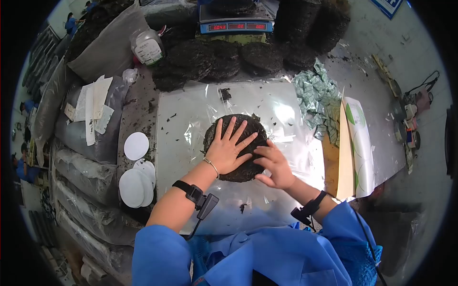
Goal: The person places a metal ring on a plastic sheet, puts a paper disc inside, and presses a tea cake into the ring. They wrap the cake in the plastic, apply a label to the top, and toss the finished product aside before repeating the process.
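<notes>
A round, dark cake of what looks like dried seaweed [219, 171] lies on clear plastic sheeting [183, 190] in front of me. My left hand [228, 151] is spread flat on top of it, fingers pointing away from me. At the cake's right edge is my right hand [275, 164], its fingers loosely bent and apart, fingertips right at the rim. Small dark flakes are scattered over the plastic, with a larger scrap [225, 94] toward the far side.
Behind the plastic lie more dark seaweed cakes [260, 58] and a digital scale [236, 27]. White round discs [136, 146] and a bottle [147, 47] are on the left. Crumpled green wrapping [317, 97] and a paper roll [359, 148] lie right. Filled plastic bags [88, 178] line the left side.
</notes>
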A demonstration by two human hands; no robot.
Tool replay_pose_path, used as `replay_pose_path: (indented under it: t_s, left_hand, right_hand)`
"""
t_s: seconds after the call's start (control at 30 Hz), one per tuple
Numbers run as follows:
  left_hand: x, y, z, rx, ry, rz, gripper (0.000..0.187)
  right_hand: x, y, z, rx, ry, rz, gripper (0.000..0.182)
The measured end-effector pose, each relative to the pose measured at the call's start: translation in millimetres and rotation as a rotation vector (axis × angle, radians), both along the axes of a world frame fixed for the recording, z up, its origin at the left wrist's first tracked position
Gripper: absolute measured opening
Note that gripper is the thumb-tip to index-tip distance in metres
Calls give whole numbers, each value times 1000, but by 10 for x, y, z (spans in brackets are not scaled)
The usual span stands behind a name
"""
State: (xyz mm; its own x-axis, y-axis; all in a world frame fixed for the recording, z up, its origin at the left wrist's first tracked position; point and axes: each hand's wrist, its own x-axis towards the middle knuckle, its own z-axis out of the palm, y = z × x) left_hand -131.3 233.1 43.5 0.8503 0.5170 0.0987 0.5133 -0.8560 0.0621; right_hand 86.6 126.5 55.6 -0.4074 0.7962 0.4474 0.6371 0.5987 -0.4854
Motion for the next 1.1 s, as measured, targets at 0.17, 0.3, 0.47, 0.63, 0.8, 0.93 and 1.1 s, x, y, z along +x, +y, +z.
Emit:
replay_pose_path:
  t_s: [0.17, 0.3, 0.47, 0.63, 0.8, 0.93, 1.1]
  left_hand:
    - [132, 68, -296, 124, 448, 30, 76]
    - [211, 156, -594, -161, 421, 46, 79]
    - [212, 270, -327, -484, 412, 46, 66]
    - [90, 172, 16, -819, 210, 93, 63]
    - [160, -133, 57, -471, 278, 158, 72]
    - [216, 28, -206, -542, 291, 155, 84]
    - [257, -158, -137, -528, 339, 84, 88]
  right_hand:
    - [-380, 182, -69, -175, -246, -126, 35]
    - [-525, 25, 280, -130, 60, -138, 29]
    - [-667, -104, -126, -83, -320, -139, 13]
    - [-534, -63, -46, -137, -42, -46, 16]
    - [-85, -693, 365, 92, 106, -727, 50]
    - [75, -1248, -307, -521, -436, -1090, 64]
    - [366, -1222, 943, -772, 1124, -24, 36]
